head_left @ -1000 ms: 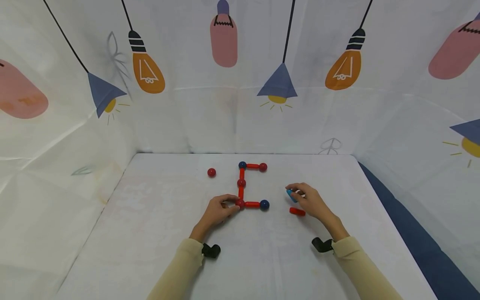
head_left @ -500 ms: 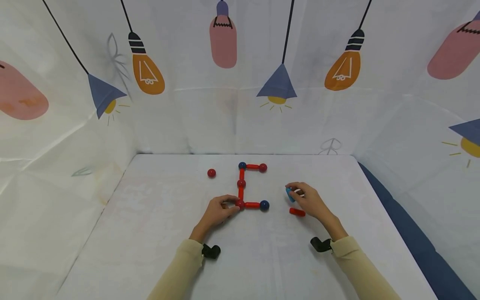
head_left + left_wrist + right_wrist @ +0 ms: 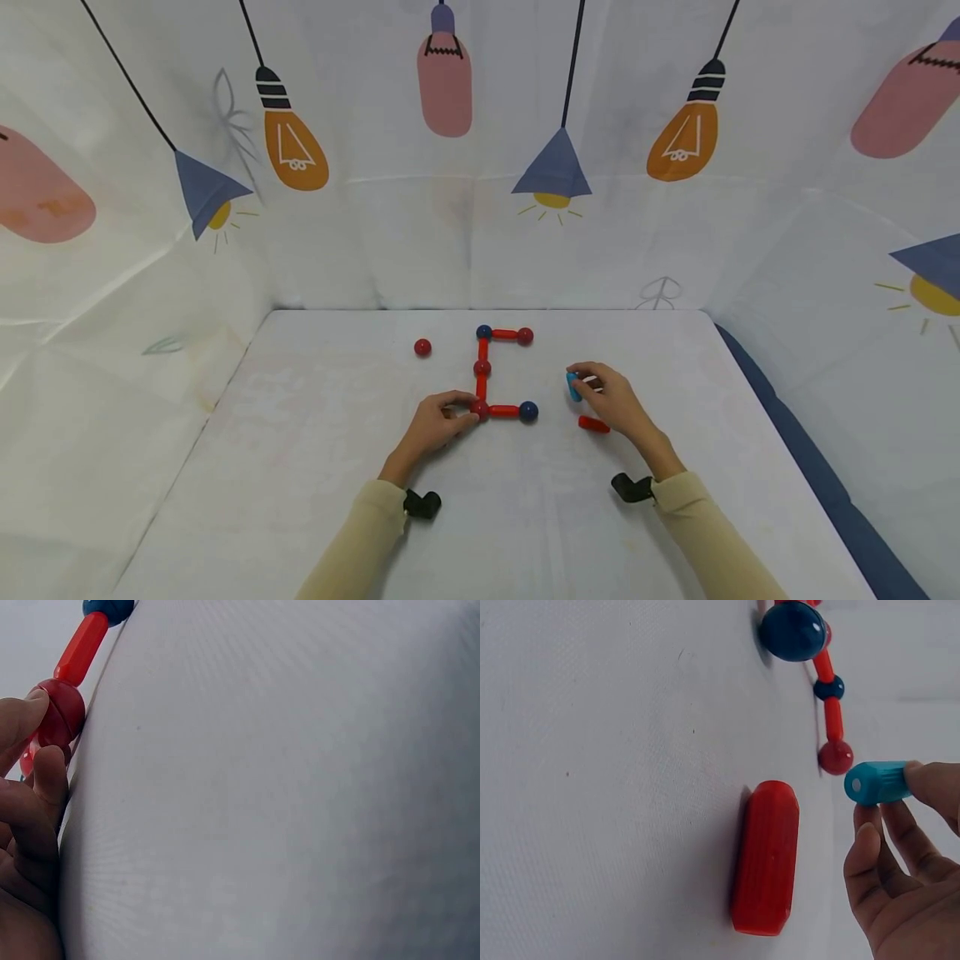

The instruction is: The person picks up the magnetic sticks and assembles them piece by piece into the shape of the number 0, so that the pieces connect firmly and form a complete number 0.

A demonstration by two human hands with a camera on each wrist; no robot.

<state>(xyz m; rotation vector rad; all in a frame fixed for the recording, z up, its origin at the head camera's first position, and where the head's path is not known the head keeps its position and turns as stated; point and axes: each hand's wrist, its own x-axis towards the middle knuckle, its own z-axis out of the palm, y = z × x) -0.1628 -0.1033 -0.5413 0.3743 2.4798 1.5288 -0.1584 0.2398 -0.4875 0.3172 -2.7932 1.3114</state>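
My left hand (image 3: 437, 423) pinches a red ball (image 3: 66, 712) at the lower corner of a bracket-shaped chain of balls and red rods. A red rod (image 3: 504, 411) runs right from that ball to a dark blue ball (image 3: 528, 412). Above the corner the chain climbs through a middle red ball (image 3: 482, 367) to a blue ball (image 3: 484, 332), then right to an end red ball (image 3: 525, 336). Between thumb and fingers my right hand (image 3: 613, 403) holds a light blue rod (image 3: 877, 782), its near end showing a pale round spot. Beneath that hand lies a loose red rod (image 3: 766, 859).
A loose red ball (image 3: 423, 347) sits on the white table (image 3: 300, 433) left of the chain's top. Behind the table hangs a white cloth (image 3: 420, 242) printed with lamps and bulbs. Dark blue fabric (image 3: 795, 442) shows past the table's right edge.
My right hand has shifted slightly left, turning the light blue rod more upright. The left hand stays on the corner ball, and the chain has not moved.
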